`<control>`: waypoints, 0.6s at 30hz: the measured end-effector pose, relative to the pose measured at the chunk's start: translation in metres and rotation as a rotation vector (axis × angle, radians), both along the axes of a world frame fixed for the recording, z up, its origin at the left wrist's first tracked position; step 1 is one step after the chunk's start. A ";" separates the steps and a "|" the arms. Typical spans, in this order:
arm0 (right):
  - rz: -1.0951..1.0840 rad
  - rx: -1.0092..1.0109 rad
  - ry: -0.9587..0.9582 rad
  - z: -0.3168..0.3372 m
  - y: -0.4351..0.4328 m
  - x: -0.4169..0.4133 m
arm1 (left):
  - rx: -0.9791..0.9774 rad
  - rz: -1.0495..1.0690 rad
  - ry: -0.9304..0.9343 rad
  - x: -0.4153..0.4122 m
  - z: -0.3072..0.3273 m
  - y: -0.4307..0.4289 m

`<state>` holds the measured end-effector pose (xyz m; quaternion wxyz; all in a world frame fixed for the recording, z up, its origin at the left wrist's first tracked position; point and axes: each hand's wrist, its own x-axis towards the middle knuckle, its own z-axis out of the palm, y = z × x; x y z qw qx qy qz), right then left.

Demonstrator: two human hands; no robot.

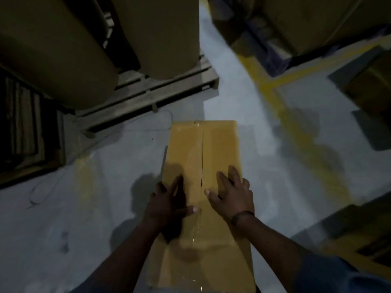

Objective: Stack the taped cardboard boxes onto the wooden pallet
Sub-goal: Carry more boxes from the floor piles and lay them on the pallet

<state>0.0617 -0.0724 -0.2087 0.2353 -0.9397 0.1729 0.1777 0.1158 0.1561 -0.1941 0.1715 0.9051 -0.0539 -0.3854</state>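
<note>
A long tan cardboard box with clear tape down its middle seam lies in front of me over the grey floor. My left hand rests flat on the box's left side, fingers straight, thumb pointing right. My right hand lies flat on the right half of the top, fingers spread. A wooden pallet stands ahead to the left and carries two large brown paper rolls.
A yellow floor line runs along the right of the box. More cardboard boxes sit on a dark pallet at the upper right. Stacked dark pallets stand at the left. Another pallet corner shows at the lower right.
</note>
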 end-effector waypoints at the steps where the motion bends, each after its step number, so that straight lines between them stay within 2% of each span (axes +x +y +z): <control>1: -0.003 -0.019 -0.016 0.033 -0.003 -0.008 | 0.001 0.005 -0.026 -0.013 0.030 -0.002; 8: -0.104 -0.112 -0.093 0.234 -0.016 -0.120 | -0.067 -0.024 -0.210 -0.123 0.224 -0.022; 14: -0.257 -0.147 -0.153 0.351 -0.057 -0.241 | -0.101 -0.191 -0.373 -0.213 0.331 -0.072; 18: -0.370 -0.188 -0.180 0.406 -0.089 -0.323 | -0.144 -0.321 -0.435 -0.268 0.384 -0.113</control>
